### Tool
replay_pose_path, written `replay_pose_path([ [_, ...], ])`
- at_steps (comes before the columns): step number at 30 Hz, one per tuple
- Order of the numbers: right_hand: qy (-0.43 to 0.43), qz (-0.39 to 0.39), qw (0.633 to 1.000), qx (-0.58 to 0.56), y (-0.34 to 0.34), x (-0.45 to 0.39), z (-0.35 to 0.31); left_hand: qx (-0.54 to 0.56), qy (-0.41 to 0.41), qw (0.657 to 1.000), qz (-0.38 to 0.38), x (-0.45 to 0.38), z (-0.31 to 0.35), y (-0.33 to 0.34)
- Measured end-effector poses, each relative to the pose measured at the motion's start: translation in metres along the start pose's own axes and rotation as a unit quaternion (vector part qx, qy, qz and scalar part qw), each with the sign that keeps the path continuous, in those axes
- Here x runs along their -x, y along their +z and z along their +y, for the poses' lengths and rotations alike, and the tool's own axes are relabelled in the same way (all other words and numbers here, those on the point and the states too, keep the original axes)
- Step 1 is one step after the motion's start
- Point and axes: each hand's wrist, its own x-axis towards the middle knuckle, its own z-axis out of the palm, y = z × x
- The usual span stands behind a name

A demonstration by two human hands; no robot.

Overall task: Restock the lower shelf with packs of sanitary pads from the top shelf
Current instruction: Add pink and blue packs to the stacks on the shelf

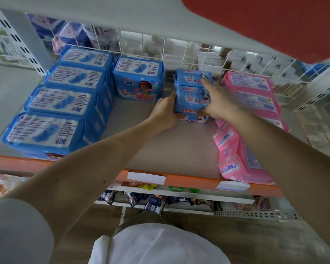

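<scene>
Squeezing two stacked blue packs (193,96) between them, the left hand (165,113) and right hand (220,103) clasp opposite sides. Soft, light wrappers (likely slick), so side pressure suits.

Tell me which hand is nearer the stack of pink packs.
Right. The right hand grips the small blue packs beside the pink packs; the left hand holds their far side.

- My left hand (165,111) covers the near left corner of the small blue packs (192,96).
- Motion blurs their print; I can't read it.
- Goods behind the wire back panel (179,48) are too smeared to name, perhaps more packs.
- The pink packs (253,103) smear at the right.
</scene>
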Motion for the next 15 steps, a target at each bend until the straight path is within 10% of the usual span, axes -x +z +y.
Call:
replay_pose_path([
  [15, 0.033, 0.002, 0.998, 0.054, -0.005, 0.008, 0.008, 0.004, 0.012, 0.999, -0.039, 0.009, 0.013, -0.003],
])
